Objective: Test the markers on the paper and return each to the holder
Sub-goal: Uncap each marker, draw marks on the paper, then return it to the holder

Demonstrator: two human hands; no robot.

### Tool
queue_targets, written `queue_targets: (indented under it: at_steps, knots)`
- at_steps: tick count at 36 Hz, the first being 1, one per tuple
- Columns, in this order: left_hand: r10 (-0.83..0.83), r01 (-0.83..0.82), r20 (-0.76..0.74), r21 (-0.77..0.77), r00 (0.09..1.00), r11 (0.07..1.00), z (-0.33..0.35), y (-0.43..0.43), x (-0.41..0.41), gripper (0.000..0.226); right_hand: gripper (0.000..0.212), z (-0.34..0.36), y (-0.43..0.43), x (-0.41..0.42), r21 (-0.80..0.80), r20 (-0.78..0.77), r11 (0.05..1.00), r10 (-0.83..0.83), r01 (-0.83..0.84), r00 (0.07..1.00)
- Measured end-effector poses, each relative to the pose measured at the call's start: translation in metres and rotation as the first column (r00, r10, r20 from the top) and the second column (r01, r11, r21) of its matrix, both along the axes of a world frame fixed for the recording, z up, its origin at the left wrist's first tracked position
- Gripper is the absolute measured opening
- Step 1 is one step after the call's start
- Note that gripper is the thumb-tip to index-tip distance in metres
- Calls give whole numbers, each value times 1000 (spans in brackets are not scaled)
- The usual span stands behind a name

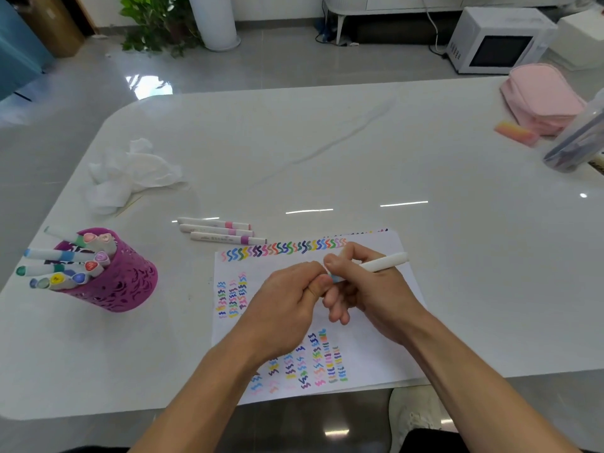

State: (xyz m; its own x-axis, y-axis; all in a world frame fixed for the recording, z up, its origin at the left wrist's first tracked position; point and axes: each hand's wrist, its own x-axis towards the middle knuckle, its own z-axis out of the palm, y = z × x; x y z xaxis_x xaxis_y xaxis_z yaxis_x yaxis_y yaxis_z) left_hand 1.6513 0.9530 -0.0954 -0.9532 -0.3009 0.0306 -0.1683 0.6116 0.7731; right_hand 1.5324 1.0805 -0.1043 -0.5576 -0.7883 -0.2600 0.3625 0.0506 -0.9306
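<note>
Right hand [366, 282] is curled tight round a white marker [385, 263], left hand [287, 299] pinching its blue end, both low over the squiggle-covered paper [261, 266].

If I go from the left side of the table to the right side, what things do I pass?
Purple holder, three loose markers, left hand, right hand holding a white marker, pink pouch.
</note>
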Motion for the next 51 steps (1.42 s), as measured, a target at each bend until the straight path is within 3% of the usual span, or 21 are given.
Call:
queue_targets:
  at_steps: [5, 12, 22, 28, 39, 42, 46, 51]
  knots:
    - [16, -21, 40, 133, 999, 991, 3, 2, -2, 34, 30, 0, 0, 3, 35, 64, 998, -50, 48, 997]
    - [58, -63, 44, 133, 997, 989, 4, 1, -3, 33, 27, 1, -3, 6, 34, 107, 993, -116, 113, 988]
    - [44, -49, 28, 179, 999, 983, 7, -3, -2, 32, 24, 4, -2, 5, -10, 100, 997, -81, 82, 992]
    - [46, -68, 71, 341, 996, 938, 7, -5, -1, 33, 25, 5, -1, 6, -41, 81, 997, -66, 70, 995]
    - [145, -145, 5, 88, 989, 986, 7, -7, 1, 21, 37, 7, 1, -5, -19, 101, 1000, 11, -9, 995]
    - [134, -133, -9, 78, 991, 988, 8, -9, 1, 20, 29, 9, 3, -6, -21, 79, 1000, 21, -19, 997]
    - [88, -85, -41, 74, 995, 994, 8, -5, -1, 20, 33, 1, -3, 1, -15, 51, 998, -53, 54, 997]
    - [51, -44, -36, 164, 998, 985, 5, -3, 0, 33, 22, -5, -12, 7, 2, 47, 996, -84, 84, 995]
